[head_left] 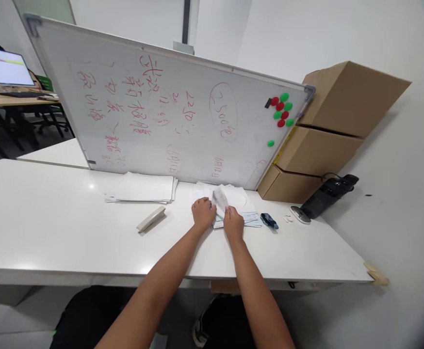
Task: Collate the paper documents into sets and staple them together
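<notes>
Both my hands work at a loose stack of printed papers (238, 196) on the white table. My right hand (234, 224) pinches a small curled slip of paper (220, 197) that stands up from the stack. My left hand (203, 212) is at the slip's left side, its fingers bent over the papers; whether it also grips the slip is hard to make out. To the left lies a beige stapler (151, 219), apart from my hands. A small dark blue object (269, 221) of unclear kind sits right of the stack.
Behind the papers leans a whiteboard (197, 135) with red writing and round magnets. Another paper pile (144, 188) lies left. Cardboard boxes (319, 150), a black bottle (324, 196), a mouse (300, 214) and white earbuds (288, 218) are at the right. The table's front edge (154, 272) is near me.
</notes>
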### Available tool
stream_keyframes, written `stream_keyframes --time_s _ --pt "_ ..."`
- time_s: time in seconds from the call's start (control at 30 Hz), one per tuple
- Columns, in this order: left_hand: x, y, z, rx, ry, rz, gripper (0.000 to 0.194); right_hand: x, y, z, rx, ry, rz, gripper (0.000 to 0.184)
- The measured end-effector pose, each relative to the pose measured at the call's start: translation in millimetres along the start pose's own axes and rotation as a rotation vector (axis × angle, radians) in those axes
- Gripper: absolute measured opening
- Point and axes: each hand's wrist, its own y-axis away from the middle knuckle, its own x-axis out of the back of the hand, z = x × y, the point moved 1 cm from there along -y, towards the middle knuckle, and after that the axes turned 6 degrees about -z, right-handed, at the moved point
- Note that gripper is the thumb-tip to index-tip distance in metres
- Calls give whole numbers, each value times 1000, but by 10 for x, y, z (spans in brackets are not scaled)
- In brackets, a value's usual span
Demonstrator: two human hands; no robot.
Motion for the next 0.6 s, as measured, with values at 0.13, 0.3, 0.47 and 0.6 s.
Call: stream_keyframes --time_s 0.13,0.3,0.47,0.6 --pt "35 66 -11 -7 139 66 22 18 -1 -1 45 -42 86 43" --pt "115 168 60 -48 344 112 19 48 5 -42 153 -111 158 43" --pt "65 199 142 -1 682 -101 12 72 34 -52 161 -62 190 39" --pt "53 228 191 -33 910 -200 27 63 42 -56 200 -6 186 38"
